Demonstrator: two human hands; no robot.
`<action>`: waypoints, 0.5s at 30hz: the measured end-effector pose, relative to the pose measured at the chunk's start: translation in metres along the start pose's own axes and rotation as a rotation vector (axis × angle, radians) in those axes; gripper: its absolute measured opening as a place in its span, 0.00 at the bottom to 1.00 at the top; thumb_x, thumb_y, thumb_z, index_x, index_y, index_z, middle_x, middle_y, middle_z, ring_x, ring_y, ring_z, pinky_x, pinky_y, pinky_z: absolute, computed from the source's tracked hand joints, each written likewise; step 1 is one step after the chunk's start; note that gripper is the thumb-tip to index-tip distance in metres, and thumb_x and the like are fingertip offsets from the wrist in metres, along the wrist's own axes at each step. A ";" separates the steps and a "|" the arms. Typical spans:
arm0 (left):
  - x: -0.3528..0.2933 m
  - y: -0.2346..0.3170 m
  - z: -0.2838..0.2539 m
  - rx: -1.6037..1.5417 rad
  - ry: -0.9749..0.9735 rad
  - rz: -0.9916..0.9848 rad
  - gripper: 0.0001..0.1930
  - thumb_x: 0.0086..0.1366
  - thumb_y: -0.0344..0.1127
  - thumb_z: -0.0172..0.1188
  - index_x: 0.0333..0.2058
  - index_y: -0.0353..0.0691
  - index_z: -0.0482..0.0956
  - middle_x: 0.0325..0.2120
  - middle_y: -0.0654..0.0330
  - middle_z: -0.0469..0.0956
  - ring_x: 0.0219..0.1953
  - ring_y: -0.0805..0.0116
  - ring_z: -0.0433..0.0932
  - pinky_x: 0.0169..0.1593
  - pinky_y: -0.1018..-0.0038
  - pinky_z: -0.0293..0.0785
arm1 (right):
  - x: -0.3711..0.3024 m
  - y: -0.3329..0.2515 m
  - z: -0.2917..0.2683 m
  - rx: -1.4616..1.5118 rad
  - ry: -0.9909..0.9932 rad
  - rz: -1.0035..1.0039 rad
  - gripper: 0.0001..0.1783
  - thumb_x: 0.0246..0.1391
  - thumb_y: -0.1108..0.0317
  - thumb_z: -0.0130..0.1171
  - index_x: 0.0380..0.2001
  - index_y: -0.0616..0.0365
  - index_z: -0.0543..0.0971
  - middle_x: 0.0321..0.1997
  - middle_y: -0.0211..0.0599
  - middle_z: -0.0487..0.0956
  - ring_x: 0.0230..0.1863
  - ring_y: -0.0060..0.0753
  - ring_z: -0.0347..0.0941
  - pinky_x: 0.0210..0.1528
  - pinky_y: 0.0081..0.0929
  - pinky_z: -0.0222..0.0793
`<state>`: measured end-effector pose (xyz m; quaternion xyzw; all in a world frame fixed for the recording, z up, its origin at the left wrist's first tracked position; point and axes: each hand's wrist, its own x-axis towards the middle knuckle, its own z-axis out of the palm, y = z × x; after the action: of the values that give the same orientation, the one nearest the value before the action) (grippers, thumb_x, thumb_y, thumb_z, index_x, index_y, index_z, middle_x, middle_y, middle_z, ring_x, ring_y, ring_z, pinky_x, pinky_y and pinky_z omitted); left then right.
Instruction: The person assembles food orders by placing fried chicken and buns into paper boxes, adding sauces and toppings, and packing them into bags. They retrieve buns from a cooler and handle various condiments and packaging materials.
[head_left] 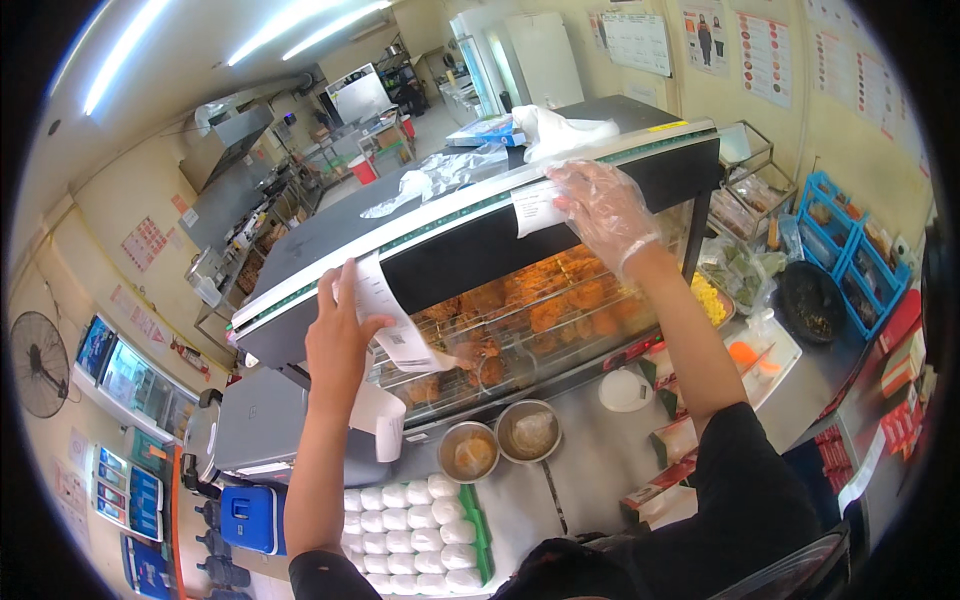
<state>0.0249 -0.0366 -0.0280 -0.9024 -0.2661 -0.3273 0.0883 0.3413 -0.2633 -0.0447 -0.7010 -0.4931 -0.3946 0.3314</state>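
Observation:
My bare left hand (338, 325) is at the left part of the display warmer's top rail (430, 225). Its fingers and thumb close on the upper end of a long printed receipt (392, 318), which hangs down and curls in front of the glass. My right hand (605, 212), in a clear plastic glove, is farther right on the same rail. Its fingers pinch the right edge of a short white paper slip (537, 208) hanging from the rail. Behind the glass, pieces of fried chicken (545, 300) lie on wire racks.
Crumpled foil (425, 185) and a white cloth (560, 132) lie on the warmer's top. Below stand two metal bowls (468, 452) and a green tray (484, 530) of white wrapped bundles. Blue crates (850, 250) and a black pan (808, 302) are at the right.

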 end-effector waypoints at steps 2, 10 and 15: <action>-0.001 0.001 0.006 0.003 0.076 0.047 0.43 0.56 0.50 0.74 0.68 0.43 0.70 0.64 0.53 0.69 0.43 0.44 0.85 0.44 0.55 0.82 | -0.005 -0.001 -0.010 0.111 0.082 0.055 0.17 0.69 0.58 0.56 0.53 0.53 0.84 0.58 0.42 0.81 0.63 0.47 0.74 0.67 0.46 0.66; -0.006 0.004 -0.016 -0.143 0.152 -0.020 0.45 0.53 0.49 0.78 0.68 0.44 0.70 0.60 0.47 0.72 0.43 0.47 0.85 0.45 0.58 0.83 | -0.060 0.003 -0.075 0.152 0.282 0.036 0.16 0.63 0.67 0.62 0.52 0.57 0.84 0.52 0.43 0.84 0.52 0.49 0.80 0.56 0.42 0.75; -0.006 -0.047 -0.058 -0.596 0.156 -0.351 0.29 0.57 0.36 0.78 0.57 0.42 0.79 0.45 0.56 0.82 0.42 0.64 0.83 0.48 0.68 0.79 | -0.085 -0.005 -0.101 0.320 0.200 0.088 0.15 0.57 0.73 0.65 0.49 0.57 0.84 0.49 0.41 0.85 0.49 0.48 0.80 0.54 0.41 0.75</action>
<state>-0.0361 -0.0190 0.0119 -0.8011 -0.3025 -0.4689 -0.2166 0.2962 -0.3847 -0.0720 -0.6176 -0.4831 -0.3638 0.5027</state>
